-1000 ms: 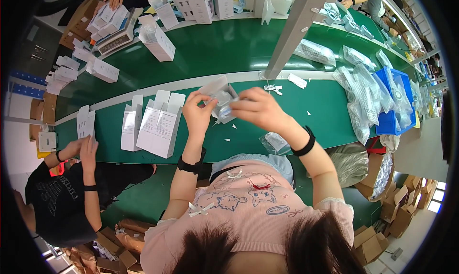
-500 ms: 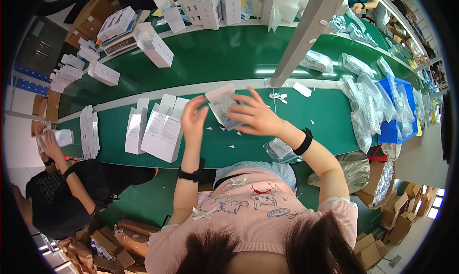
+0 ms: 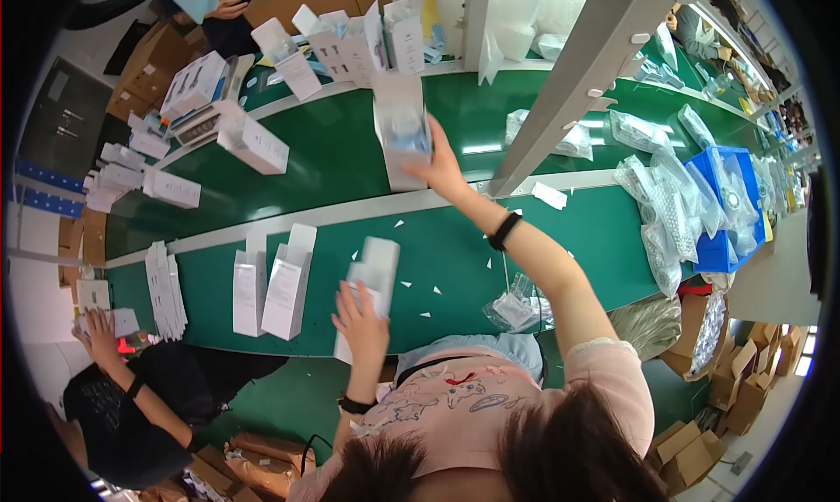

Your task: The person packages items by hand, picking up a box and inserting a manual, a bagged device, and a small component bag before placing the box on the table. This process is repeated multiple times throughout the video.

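My right hand (image 3: 435, 162) reaches to the far green belt and grips the side of a tall white carton (image 3: 388, 143) with its top flap up. A blurred grey-blue item shows at that carton's open top; I cannot make out what it is. Nearer to me, my left hand (image 3: 362, 320) is wrapped over another white carton (image 3: 379, 270), blurred by motion, near the table's front edge. Two more open cartons, one (image 3: 249, 292) and its neighbour (image 3: 287, 287), stand to the left of it.
A stack of flat cartons (image 3: 164, 292) lies further left, near a co-worker's hand (image 3: 101, 336). Bubble-wrapped parcels (image 3: 652, 209) and a blue bin (image 3: 731, 196) are at right. A grey post (image 3: 569, 108) rises beyond my right arm. Clear bags (image 3: 516, 308) and paper scraps lie on the near table.
Both hands were together around a small clear packet with a white card. They have parted: the right moved forward to a carton on the belt, the left came back onto another carton.
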Motion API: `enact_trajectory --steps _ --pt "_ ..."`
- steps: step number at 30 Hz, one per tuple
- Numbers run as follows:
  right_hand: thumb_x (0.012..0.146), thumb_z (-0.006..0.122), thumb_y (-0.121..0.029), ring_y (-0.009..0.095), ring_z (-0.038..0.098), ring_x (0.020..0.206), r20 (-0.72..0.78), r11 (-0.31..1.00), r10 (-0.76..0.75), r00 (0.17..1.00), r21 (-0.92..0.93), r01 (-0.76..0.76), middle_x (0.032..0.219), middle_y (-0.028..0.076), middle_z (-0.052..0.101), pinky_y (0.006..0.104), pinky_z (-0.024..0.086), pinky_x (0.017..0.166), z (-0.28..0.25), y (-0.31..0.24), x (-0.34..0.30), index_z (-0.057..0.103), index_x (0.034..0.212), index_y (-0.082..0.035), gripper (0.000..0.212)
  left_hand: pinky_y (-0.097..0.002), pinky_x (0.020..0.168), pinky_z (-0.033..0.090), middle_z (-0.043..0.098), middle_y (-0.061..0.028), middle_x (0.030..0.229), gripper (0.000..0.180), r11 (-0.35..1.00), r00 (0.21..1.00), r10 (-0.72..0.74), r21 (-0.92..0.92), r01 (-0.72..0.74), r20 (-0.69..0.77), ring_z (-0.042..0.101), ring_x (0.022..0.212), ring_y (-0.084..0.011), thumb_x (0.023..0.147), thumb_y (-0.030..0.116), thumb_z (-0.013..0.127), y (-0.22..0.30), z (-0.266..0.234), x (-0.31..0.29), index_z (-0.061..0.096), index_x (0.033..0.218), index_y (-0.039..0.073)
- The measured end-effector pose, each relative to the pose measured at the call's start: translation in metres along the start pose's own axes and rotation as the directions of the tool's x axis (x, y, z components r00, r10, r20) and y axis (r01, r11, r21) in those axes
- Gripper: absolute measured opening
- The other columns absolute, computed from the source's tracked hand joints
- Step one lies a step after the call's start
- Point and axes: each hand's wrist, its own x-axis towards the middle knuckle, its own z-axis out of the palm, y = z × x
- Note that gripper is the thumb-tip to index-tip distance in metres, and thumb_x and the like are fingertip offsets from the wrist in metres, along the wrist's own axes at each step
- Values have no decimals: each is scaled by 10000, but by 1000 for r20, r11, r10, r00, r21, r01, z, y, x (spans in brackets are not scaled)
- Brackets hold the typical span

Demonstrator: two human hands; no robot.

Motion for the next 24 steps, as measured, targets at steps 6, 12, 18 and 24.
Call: enact_trajectory --steps 6,12,18,24 --pt "540 712 9 261 364 1180 -246 962 -125 961 -266 57 1282 135 342 319 339 946 -14 36 81 208 1335 -70 945 -433 981 260 285 -199 1324 909 752 932 181 -655 74 314 293 1204 -360 601 214 746 -19 10 24 232 1330 41" --pt "632 693 -98 323 378 1138 -109 903 -154 982 -419 95 1228 148 389 345 350 929 -36 12 -5 333 1274 -68 736 -355 986 270 334 -189 1295 855 728 859 387 -683 -62 335 347 1182 -294 652 167 708 -43 54 48 213 1342 65" --pt "680 667 -184 307 317 1202 220 751 262 940 -658 -56 1277 131 381 367 341 935 -121 -59 -180 501 1162 -111 514 -357 977 282 350 -148 1278 814 558 844 325 -807 192 426 364 1166 -265 684 142 683 -19 22 50 206 1341 84" --pt "684 656 -138 346 197 1258 186 401 312 932 -915 49 1352 128 254 418 246 1002 -119 -49 -287 450 1220 -129 575 -348 949 322 357 -111 1253 814 239 959 210 -961 136 188 379 1146 -238 657 124 706 16 -12 65 230 1317 97"
